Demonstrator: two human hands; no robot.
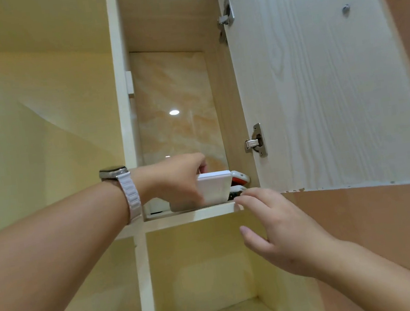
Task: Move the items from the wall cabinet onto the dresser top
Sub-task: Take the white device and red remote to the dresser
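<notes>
Head view: the left hand (pixel 176 182) grips a white box (pixel 214 188) on the cabinet shelf (pixel 193 213) — pickup step. The right hand (pixel 281 226) hangs loose and empty by the shelf edge. Next — lift it clear past the door (pixel 323 74).

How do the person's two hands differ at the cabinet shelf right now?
The left hand, with a watch on its wrist, is closed around a white rectangular box on the shelf; the right hand wears nothing and holds nothing. The left hand reaches inside the open wall cabinet; the right hand is spread open, its fingers just at the shelf's front edge. Both reach up toward the same shelf.
</notes>
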